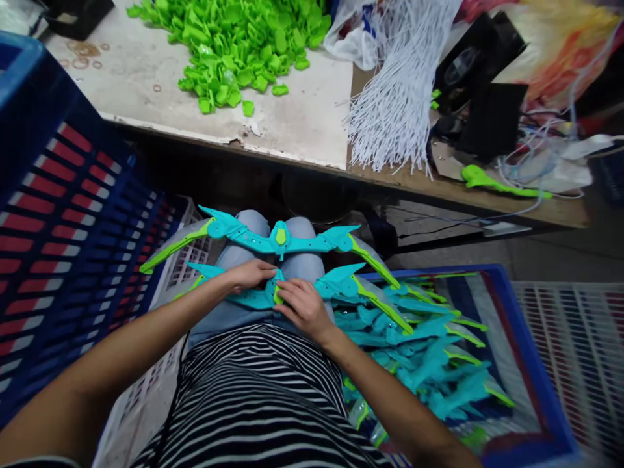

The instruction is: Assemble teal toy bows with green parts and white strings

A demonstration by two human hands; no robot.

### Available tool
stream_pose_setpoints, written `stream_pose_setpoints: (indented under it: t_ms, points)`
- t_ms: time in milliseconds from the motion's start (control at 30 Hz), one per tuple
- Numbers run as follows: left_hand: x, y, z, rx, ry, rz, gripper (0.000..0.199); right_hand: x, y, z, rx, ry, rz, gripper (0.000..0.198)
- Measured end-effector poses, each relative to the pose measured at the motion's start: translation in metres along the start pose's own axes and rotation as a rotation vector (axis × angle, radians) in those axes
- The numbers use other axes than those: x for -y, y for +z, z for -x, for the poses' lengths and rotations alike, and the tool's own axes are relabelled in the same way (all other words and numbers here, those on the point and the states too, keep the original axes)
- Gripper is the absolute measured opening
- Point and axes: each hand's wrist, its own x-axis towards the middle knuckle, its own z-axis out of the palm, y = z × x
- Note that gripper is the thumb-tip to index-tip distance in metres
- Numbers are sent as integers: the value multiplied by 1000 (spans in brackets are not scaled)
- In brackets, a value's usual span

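Observation:
Two turquoise toy bows with lime-green and grey limbs lie side by side across my lap. The farther toy bow [312, 244] rests on my knees, with a lime-green piece [281, 236] set in its middle. Both hands are at the nearer toy bow [251, 299]. My left hand [251, 275] is closed at its centre, fingertips pinching the upper edge. My right hand [305, 305] has its thumb and fingers closed about a small green plastic piece [277, 294] at the bow's middle, partly hidden by the fingers.
Ahead stands a worktable [302, 123] with a heap of green plastic pieces [244, 45], a bundle of white strings [394, 97] and a loose green limb [502, 183]. A blue crate [529, 364] of toy bows is at right. A tall blue basket [58, 175] stands left.

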Motion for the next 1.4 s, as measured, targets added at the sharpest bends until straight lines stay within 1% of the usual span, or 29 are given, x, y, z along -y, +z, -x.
stream_pose_setpoints:
  t_ms: [100,233,333,433,467,533,600,667,700,733,767,800,833,867,900,933,967,1000,1033,1067,1133,1167,1200,1267,1333,1400]
  points:
    - [3,-4,-2,4,17,13,44,1,12,-2,-33,22,21,20]
    - [8,-9,-1,94,90,1,49,1,20,-1,-65,136,-24,20]
    - [10,-9,2,148,186,-39,55,5,20,1,-27,231,-2,21]
    - [13,-5,3,85,258,-128,57,6,19,0,67,367,-9,22]
    - [13,-4,2,51,263,-164,56,6,19,-1,96,418,-21,25]
    - [14,-3,1,-11,264,-231,56,5,21,-4,138,497,-44,38]
    - [14,-4,-2,-45,276,-278,53,5,21,-6,177,521,-48,52]
    - [13,-4,-2,-50,304,-324,48,4,18,-8,232,515,-23,63]
    - [13,-2,-1,-67,317,-357,45,2,14,-11,278,504,-10,66]
    - [14,1,2,-116,333,-404,43,-2,8,-17,335,485,-4,65]
    - [16,6,6,-200,359,-465,41,-7,1,-26,385,457,-3,59]
    - [19,12,10,-307,400,-538,40,-13,-8,-40,403,424,1,48]
    - [23,20,15,-418,453,-617,40,-22,-17,-58,373,384,17,37]
    - [29,29,20,-508,516,-701,40,-31,-26,-82,294,341,48,29]
    - [35,37,24,-546,568,-789,41,-41,-33,-110,174,296,95,27]
    - [41,45,27,-546,591,-874,47,-51,-39,-141,40,244,155,28]
    - [45,52,29,-517,583,-955,55,-61,-41,-175,-58,189,206,29]
    - [47,57,29,-473,548,-1024,66,-70,-42,-210,-120,141,239,28]
    - [47,61,29,-428,494,-1080,75,-78,-39,-244,-141,108,259,28]
    - [45,62,28,-386,433,-1122,81,-85,-35,-275,-140,101,276,28]
    - [33,59,27,-324,324,-1158,78,-94,-25,-327,-79,136,321,32]
    - [25,56,27,-301,287,-1153,74,-97,-21,-345,-30,164,341,32]
    - [16,52,29,-282,262,-1137,70,-99,-19,-359,15,191,355,30]
    - [0,41,34,-240,234,-1076,60,-101,-22,-372,52,240,340,25]
    - [-13,29,40,-197,237,-986,48,-105,-33,-370,10,302,243,23]
    - [-21,16,40,-139,238,-886,36,-111,-50,-357,-46,413,78,23]
